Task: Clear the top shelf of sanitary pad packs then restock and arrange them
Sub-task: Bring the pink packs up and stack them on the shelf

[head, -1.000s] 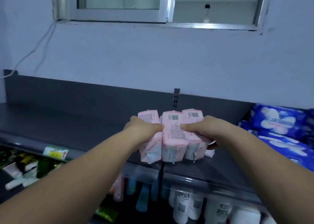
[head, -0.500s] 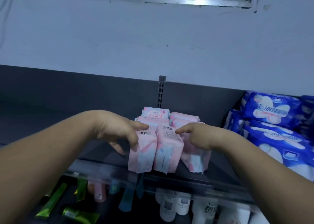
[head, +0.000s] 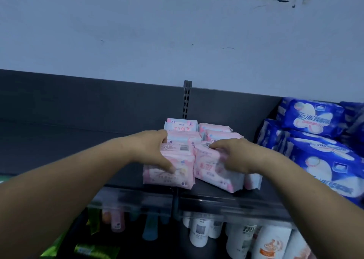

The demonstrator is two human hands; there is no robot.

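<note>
Several pink sanitary pad packs sit in a cluster on the dark top shelf (head: 78,152). My left hand (head: 151,150) grips the front left pink pack (head: 169,174), thumb across its face and fingers over its top. My right hand (head: 234,156) holds the front right pink pack (head: 212,172), which leans to the right. Behind them more pink packs (head: 181,126) are stacked against the shelf's back panel.
Blue pad packs (head: 315,140) are piled at the right end of the shelf. A slotted upright (head: 187,99) stands behind the pink packs. The lower shelf holds white bottles (head: 199,233), tubes and green packets (head: 94,249). The shelf's left half is bare.
The pink packs went from held together at the shelf's front edge to resting on the shelf; both hands now hold separate front packs, turned face outward.
</note>
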